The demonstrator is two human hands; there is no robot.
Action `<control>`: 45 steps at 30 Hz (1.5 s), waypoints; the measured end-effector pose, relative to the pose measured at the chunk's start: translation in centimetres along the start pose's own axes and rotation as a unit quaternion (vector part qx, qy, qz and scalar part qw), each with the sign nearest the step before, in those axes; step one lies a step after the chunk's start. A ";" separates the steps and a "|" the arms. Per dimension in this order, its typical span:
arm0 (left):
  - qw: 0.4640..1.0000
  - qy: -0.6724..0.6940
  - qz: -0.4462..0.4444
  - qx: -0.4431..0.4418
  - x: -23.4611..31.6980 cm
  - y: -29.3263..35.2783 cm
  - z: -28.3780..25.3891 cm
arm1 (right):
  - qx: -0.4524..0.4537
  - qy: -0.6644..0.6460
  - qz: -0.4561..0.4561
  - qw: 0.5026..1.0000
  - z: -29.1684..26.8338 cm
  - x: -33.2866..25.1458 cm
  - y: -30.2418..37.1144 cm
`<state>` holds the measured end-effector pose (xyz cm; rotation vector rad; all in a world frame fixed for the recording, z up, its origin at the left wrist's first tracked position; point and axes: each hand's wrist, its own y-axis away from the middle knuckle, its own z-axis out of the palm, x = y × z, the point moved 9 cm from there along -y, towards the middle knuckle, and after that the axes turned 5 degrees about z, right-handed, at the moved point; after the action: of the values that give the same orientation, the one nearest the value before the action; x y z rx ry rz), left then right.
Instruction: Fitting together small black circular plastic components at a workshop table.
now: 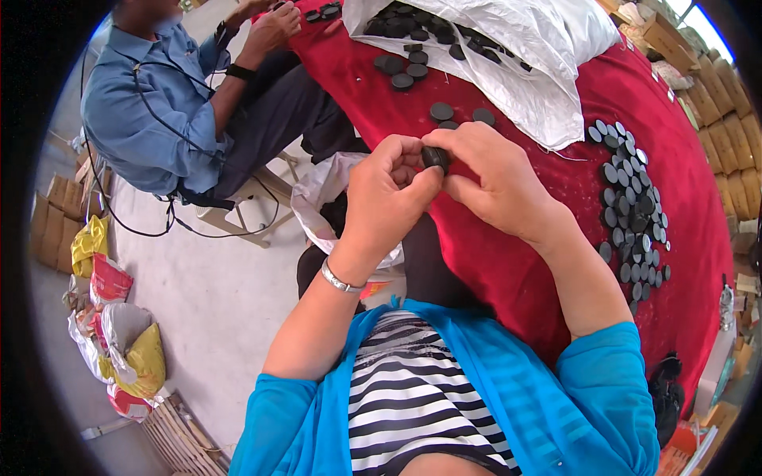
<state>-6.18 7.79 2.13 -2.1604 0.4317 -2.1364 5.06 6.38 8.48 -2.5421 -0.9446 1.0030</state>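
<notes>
Between my two hands, just over the near edge of the red-covered table (492, 278), is a small round black cap (435, 157). My left hand (394, 190) pinches it from the left, thumb against its lower side. From the right, the thumb and forefinger of my right hand (494, 173) close on the same cap. Beyond my fingers a few loose black caps (441, 111) lie on the red cloth. Farther back, many more black caps (401, 25) spill from the mouth of a white woven sack (548, 55).
A spread of black and grey caps (627, 198) covers the table's right side. At the left a seated person in a blue shirt (151, 111) handles something small. A white bag (321, 198) hangs by my lap. Filled sacks (131, 349) stand on the floor; cartons (718, 119) are stacked far right.
</notes>
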 end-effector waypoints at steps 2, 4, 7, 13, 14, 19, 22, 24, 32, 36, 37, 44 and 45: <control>0.998 0.062 -0.016 -0.004 0.6 0.5 0.1 | 0.012 -0.047 0.018 0.999 -0.1 0.8 0.5; 0.992 0.124 -0.032 -0.007 0.8 0.9 0.3 | 0.023 -0.094 0.033 0.995 -0.5 1.1 0.7; 0.990 0.136 -0.022 -0.001 1.1 1.1 0.2 | 0.005 -0.115 0.044 0.992 -0.4 1.0 0.7; 0.992 0.124 -0.014 -0.016 1.5 1.4 0.1 | 0.018 -0.139 0.002 0.990 -0.9 0.0 0.6; 0.983 0.176 -0.046 -0.012 0.9 1.5 0.1 | 0.020 -0.136 -0.006 0.990 -1.0 -0.1 0.6; 0.938 0.332 -0.096 -0.009 0.1 1.2 0.3 | -0.019 -0.146 0.035 0.988 -0.6 1.3 0.8; 0.926 0.362 -0.105 -0.007 -0.1 1.2 0.3 | -0.007 -0.179 0.085 0.980 -0.4 1.8 0.9; 0.924 0.367 -0.110 -0.012 -0.4 1.4 0.5 | 0.043 -0.218 0.078 0.972 -0.8 1.2 0.8; 0.946 0.312 -0.090 0.011 0.2 1.2 0.4 | 0.013 -0.272 0.212 0.938 0.7 6.8 1.5; 0.931 0.347 -0.115 0.008 -0.4 1.5 0.8 | 0.044 -0.265 0.207 0.941 0.2 6.6 1.3; 0.930 0.347 -0.116 0.007 -0.4 1.5 0.9 | 0.044 -0.264 0.208 0.941 0.2 5.9 1.2; 0.899 0.418 -0.130 -0.016 -1.3 1.3 1.5 | -0.003 -0.386 0.197 0.901 0.7 3.4 1.1; 0.904 0.408 -0.125 -0.020 -1.4 1.2 1.6 | -0.018 -0.386 0.193 0.902 0.9 3.2 1.1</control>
<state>-4.79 6.74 0.40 -1.2686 0.2311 -3.1392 6.77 7.58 5.69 -2.4043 -0.5975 2.2269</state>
